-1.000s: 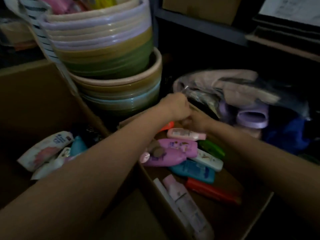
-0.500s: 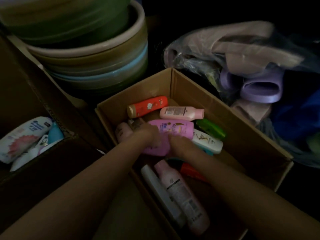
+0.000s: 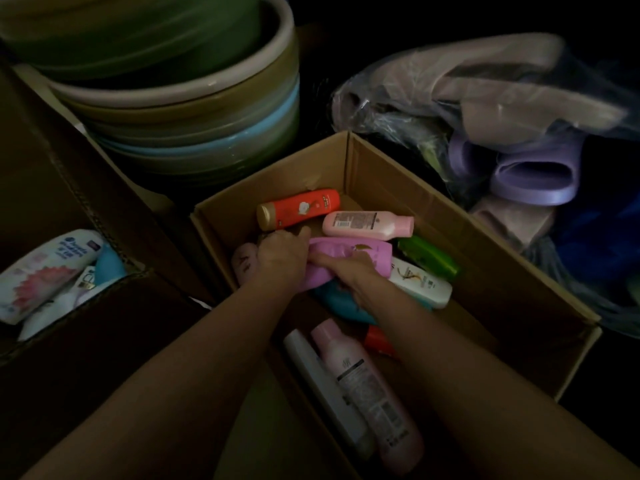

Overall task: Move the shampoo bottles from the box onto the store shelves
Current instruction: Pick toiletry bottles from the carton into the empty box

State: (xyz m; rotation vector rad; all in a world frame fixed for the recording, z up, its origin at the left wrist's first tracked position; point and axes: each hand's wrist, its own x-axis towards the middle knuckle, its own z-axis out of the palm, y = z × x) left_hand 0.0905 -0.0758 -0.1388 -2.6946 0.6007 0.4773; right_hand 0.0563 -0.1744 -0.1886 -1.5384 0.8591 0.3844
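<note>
Both the left hand [image 3: 282, 258] and right hand [image 3: 356, 275] gripped the purple bottle [image 3: 349, 259], which lay flat in the box [image 3: 381, 174], long axis running left to right.

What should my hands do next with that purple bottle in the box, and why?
Probably lift the purple bottle straight up out of the box: both the left hand and right hand already grip it, and it lies on top of the other bottles.
</note>
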